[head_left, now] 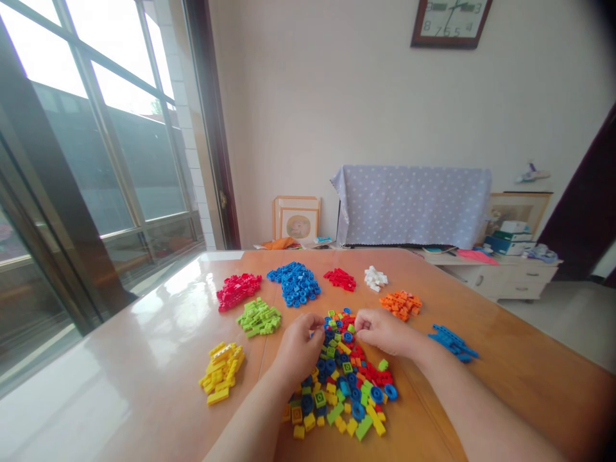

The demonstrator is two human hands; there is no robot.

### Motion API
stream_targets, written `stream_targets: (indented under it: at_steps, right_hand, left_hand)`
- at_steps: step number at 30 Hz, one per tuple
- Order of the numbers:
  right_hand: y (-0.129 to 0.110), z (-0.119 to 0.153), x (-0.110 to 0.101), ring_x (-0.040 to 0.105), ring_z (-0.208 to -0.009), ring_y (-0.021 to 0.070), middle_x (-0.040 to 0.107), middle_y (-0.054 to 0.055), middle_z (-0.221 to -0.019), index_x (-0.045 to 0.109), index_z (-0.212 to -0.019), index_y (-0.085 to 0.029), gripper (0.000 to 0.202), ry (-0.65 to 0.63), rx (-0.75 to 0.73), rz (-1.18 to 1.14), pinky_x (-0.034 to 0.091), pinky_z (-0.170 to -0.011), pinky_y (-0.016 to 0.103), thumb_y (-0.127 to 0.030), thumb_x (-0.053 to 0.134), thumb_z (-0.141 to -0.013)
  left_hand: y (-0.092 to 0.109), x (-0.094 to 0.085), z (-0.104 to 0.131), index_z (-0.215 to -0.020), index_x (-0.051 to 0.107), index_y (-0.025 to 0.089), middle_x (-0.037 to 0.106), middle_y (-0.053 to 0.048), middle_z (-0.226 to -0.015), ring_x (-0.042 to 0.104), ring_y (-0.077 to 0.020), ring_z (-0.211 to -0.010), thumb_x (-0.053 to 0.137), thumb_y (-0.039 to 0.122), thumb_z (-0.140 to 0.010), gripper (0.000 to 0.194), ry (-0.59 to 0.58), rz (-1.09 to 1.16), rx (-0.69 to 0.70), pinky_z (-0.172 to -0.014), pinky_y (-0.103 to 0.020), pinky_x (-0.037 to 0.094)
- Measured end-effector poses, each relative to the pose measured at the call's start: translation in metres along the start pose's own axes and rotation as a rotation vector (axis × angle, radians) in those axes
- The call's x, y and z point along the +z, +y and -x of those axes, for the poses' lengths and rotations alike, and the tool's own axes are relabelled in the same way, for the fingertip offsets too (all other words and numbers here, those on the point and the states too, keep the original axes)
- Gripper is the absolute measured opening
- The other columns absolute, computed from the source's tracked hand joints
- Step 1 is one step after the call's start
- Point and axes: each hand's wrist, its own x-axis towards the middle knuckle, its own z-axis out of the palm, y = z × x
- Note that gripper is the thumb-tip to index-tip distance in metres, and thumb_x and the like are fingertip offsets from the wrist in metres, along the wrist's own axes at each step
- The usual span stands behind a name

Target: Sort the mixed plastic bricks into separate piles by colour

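Head view: your two bare hands above a worktop (158, 359) of sorted and unsorted toy bricks, with clock positions read from the mixed pile (345, 385) as dial centre. This pile, near you, combines blue, red, yellow, lime and orange pieces, including blue round ones. Your left hand (301, 343) is at its 11 o'clock edge, fingers curled in toward the pieces; your right hand (385, 330) is at its 1 o'clock edge, fingers bent and thumb close to them. In both hands the fingertips are partly hidden or too small to resolve, so you cannot tell whether they are parted, together or clamped on a brick.

Single-colour groups surround the centre: yellow bricks (222, 372) at 9 o'clock; lime bricks (258, 317) at 10; pinkish-red bricks (238, 290) between 10 and 11; blue round pieces (294, 283) at 11; red bricks (340, 280) at 12; white pieces (376, 278) toward 1; orange bricks (401, 305) between 1 and 2; long blue pieces (453, 342) between 2 and 3. Beyond the worktop, a dotted cloth (414, 205) hangs below a wall clock (451, 22).
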Motion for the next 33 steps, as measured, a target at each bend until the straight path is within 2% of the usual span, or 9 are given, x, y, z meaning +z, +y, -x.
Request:
stream_targets:
  at_steps: [3, 9, 12, 16, 22, 28, 33]
  right_hand:
    - [-0.005, 0.002, 0.003, 0.055, -0.066, 0.0126, 0.065, -0.001, -0.071, 0.068, -0.083, -0.018, 0.012, -0.063, -0.001, 0.0, 0.037, -0.057, 0.02, -0.02, 0.059, -0.075]
    - [-0.008, 0.001, 0.005, 0.055, -0.065, 0.0123, 0.064, -0.001, -0.07, 0.067, -0.076, -0.019, 0.008, -0.04, -0.042, 0.098, 0.036, -0.057, 0.021, -0.02, 0.059, -0.075]
    - [-0.009, 0.0, 0.004, 0.053, -0.063, 0.0119, 0.063, -0.001, -0.069, 0.066, -0.075, -0.018, 0.007, -0.019, -0.015, 0.07, 0.036, -0.057, 0.021, -0.022, 0.06, -0.075]
    - [-0.024, 0.002, 0.005, 0.05, -0.062, 0.0112, 0.06, -0.002, -0.068, 0.065, -0.081, -0.018, 0.011, 0.045, -0.031, -0.137, 0.036, -0.056, 0.02, -0.028, 0.06, -0.079]
    - [-0.054, 0.003, 0.021, 0.047, -0.059, 0.0097, 0.054, -0.004, -0.066, 0.06, -0.081, -0.018, 0.019, 0.034, -0.059, -0.402, 0.036, -0.053, 0.02, -0.037, 0.063, -0.081]
    - [-0.058, 0.003, 0.026, 0.051, -0.055, 0.0093, 0.054, -0.006, -0.066, 0.053, -0.09, -0.021, 0.028, -0.044, 0.036, -0.711, 0.036, -0.048, 0.019, -0.043, 0.068, -0.08]
    - [-0.057, 0.002, 0.03, 0.051, -0.057, 0.0085, 0.059, -0.003, -0.066, 0.058, -0.085, -0.018, 0.032, -0.079, 0.075, -0.928, 0.039, -0.054, 0.019, -0.048, 0.069, -0.082]
  left_hand:
    - [0.0, 0.001, 0.0, -0.097, 0.07, 0.019, 0.071, -0.007, -0.1, 0.063, -0.0207, -0.095, 0.053, 0.027, -0.086, 0.022, -0.007, -0.006, 0.01, -0.08, -0.027, 0.048]
    - [0.001, 0.001, 0.001, -0.096, 0.07, 0.02, 0.071, -0.005, -0.098, 0.063, -0.02, -0.092, 0.052, 0.028, -0.086, 0.021, -0.021, -0.015, 0.035, -0.079, -0.026, 0.048]
    - [0.004, 0.0, 0.002, -0.095, 0.069, 0.02, 0.07, -0.005, -0.095, 0.062, -0.0196, -0.092, 0.052, 0.026, -0.086, 0.02, -0.013, -0.036, 0.073, -0.079, -0.026, 0.047]
    - [0.013, 0.0, 0.005, -0.094, 0.068, 0.02, 0.069, -0.004, -0.09, 0.061, -0.018, -0.086, 0.053, 0.021, -0.085, 0.018, -0.011, -0.039, 0.147, -0.077, -0.025, 0.046]
    - [0.024, 0.002, 0.009, -0.098, 0.067, 0.018, 0.069, -0.004, -0.088, 0.06, -0.0164, -0.081, 0.052, 0.015, -0.082, 0.022, -0.079, 0.072, 0.175, -0.072, -0.023, 0.045]
    - [0.022, 0.002, 0.008, -0.086, 0.067, 0.017, 0.067, -0.001, -0.079, 0.058, -0.0142, -0.074, 0.051, 0.016, -0.082, 0.017, -0.076, 0.136, 0.14, -0.066, -0.022, 0.042]
    - [0.018, 0.005, 0.004, -0.086, 0.064, 0.015, 0.067, -0.002, -0.076, 0.056, -0.0128, -0.068, 0.054, 0.019, -0.08, 0.012, -0.035, 0.339, 0.018, -0.061, -0.021, 0.041]
